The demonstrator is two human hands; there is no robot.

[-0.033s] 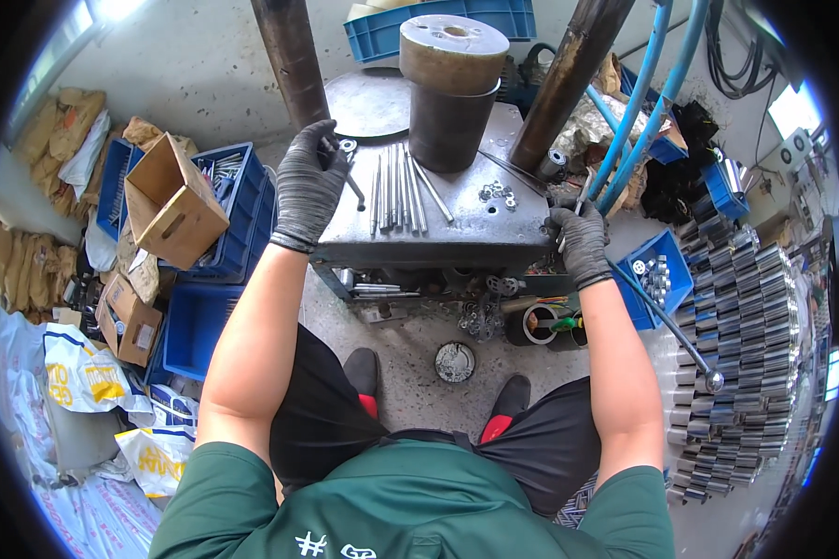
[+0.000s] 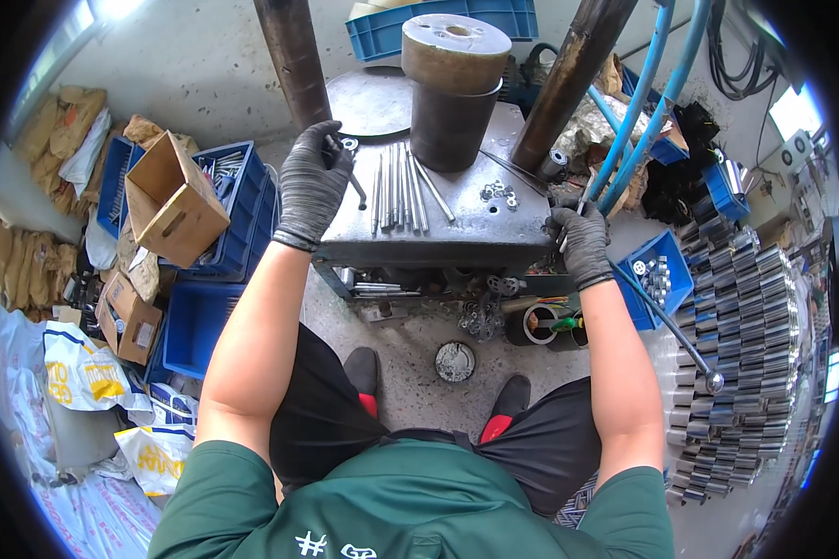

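My left hand [image 2: 315, 186], in a dark grey knit glove, is over the left side of the metal worktable [image 2: 471, 219]. Its fingers are curled around a short metal rod [image 2: 359, 192]; a small ring-shaped end [image 2: 350, 144] shows by the fingertips. Beside it, several slim silver rods [image 2: 401, 191] lie side by side on the tabletop. Small metal rings [image 2: 499, 194] sit in a cluster farther right. At the table's right corner my gloved right hand [image 2: 580, 244] is closed, a bit of metal showing at its fingers. What it grips is mostly hidden.
A heavy steel cylinder [image 2: 452, 126] stands on the table between two dark posts. A ball-ended lever [image 2: 676, 335] slants past my right wrist. Stacked metal tubes [image 2: 736, 354] and a blue bin [image 2: 667, 275] are right; a cardboard box [image 2: 179, 210] and blue crates [image 2: 200, 326] left.
The short rod in my left hand has tilted very slightly. Otherwise both hands and the things on the table look the same.
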